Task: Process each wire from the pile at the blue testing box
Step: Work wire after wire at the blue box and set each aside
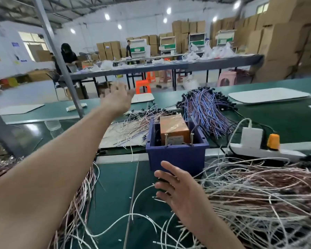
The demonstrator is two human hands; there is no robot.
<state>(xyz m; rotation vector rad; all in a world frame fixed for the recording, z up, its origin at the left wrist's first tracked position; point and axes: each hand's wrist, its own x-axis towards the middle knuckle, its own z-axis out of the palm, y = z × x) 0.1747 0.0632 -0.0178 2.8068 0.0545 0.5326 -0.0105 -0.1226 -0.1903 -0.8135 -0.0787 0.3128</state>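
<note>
The green worktop [113, 186] carries the pile of wires [258, 194], a pale and reddish tangle that spreads across the near right and runs off the right and bottom edges. The blue testing box [178, 155] stands at the middle, its inside half filled by a brown block [173, 126]. The right hand [180, 191] hovers just before the box with fingers spread and released, while the left hand [118, 99] reaches out beyond it, fingers splayed, empty and motion-blurred.
</note>
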